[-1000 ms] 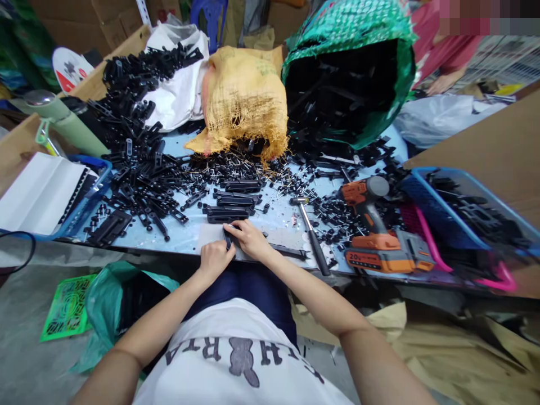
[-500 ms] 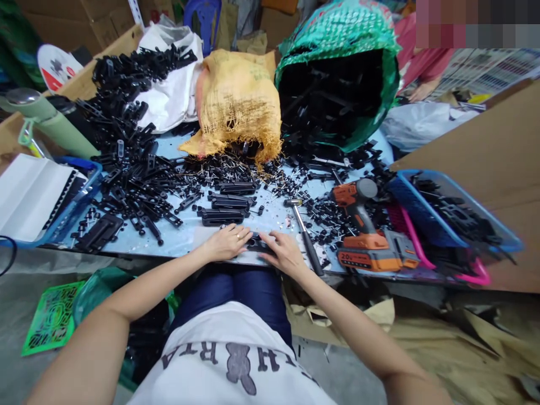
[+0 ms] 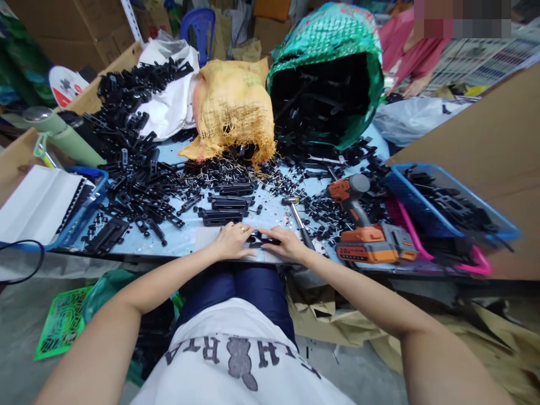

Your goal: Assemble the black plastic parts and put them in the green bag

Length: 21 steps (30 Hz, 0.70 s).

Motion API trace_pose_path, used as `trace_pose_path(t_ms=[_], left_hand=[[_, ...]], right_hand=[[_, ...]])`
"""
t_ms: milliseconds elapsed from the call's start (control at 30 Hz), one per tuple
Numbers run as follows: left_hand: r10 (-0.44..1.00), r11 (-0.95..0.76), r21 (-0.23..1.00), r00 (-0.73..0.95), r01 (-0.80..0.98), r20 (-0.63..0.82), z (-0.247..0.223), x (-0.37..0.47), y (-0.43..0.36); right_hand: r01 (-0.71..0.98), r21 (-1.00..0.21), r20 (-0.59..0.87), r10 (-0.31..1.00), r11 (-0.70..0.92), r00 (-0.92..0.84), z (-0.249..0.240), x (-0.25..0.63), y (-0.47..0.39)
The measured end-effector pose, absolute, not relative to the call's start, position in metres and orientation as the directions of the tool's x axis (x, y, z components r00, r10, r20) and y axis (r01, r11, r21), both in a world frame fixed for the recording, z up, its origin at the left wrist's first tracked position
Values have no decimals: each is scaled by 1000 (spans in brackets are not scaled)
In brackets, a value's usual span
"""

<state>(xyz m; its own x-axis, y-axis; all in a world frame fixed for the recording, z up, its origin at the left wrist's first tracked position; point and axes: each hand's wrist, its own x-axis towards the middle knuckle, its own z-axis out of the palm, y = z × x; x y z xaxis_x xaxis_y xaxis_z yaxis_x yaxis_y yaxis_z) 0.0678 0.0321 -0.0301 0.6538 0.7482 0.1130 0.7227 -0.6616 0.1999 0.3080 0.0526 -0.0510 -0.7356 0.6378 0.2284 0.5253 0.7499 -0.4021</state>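
At the table's front edge lies a black plastic part point(image 3: 262, 242), partly covered by my fingers. My left hand point(image 3: 233, 241), with a ring on one finger, closes on the left end of the part. From the other side, the thumb and fingers of my right hand point(image 3: 285, 244) grip its right end. Just beyond my hands, several long black plastic pieces point(image 3: 224, 216) lie in a stacked row. A hammer point(image 3: 298, 218) with a dark handle rests right of them, close to my right hand.
An orange cordless drill point(image 3: 358, 225) stands to the right, beside a blue basket point(image 3: 455, 222) of black parts. Loose black parts and screws cover the table's back. Behind are a yellow sack point(image 3: 234, 107) and a green sack point(image 3: 324, 45). Another person's hand point(image 3: 415, 85) shows at back right.
My right hand has turned flatter and more sideways on the black part, and more of the part shows between my hands. The camera view has shifted slightly.
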Motion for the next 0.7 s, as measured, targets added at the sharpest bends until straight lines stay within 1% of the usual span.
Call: trace_pose_path(t_ms=[100,167,233,267,333,433,500,533,600,667,700], left_hand=[[835,-550,233,534,802,135,-36,81,28],[843,-537,252,516,805,152,-39,85,26],[836,-548,260,525,795,157,-38,83,22],[828,-560,253,539,789,155,-36,82,20],[795,-607,203,586,769,156,-32,77,16],[746,-664,93,648,742,156,-28,71,13],[768,-638,82,625,765,143,-27,68,14],[789,-613,100,599,784,138,-25,66,15],[822,-568,158,548,808,154,-19,60,13],[819,-573,238,533,785,213,-7,52,4],[800,-599,293,541,746,259,1,48,-4]], right_hand=[[555,-383,298,667,739,-683,-58,307,51],[525,-365,319,633,769,-705,-61,308,52],[490,-326,311,581,809,-752,-61,310,55],[485,-285,292,557,827,-777,-59,311,56],[516,-160,249,540,842,-804,-55,314,58],[630,39,245,604,775,-758,-48,315,56],[682,84,276,641,726,-716,-42,312,51],[683,77,282,641,727,-714,-37,310,48],[636,12,285,607,772,-742,-22,306,40],[540,-113,292,547,834,-785,-1,302,30],[472,-197,299,511,859,-806,11,300,24]])
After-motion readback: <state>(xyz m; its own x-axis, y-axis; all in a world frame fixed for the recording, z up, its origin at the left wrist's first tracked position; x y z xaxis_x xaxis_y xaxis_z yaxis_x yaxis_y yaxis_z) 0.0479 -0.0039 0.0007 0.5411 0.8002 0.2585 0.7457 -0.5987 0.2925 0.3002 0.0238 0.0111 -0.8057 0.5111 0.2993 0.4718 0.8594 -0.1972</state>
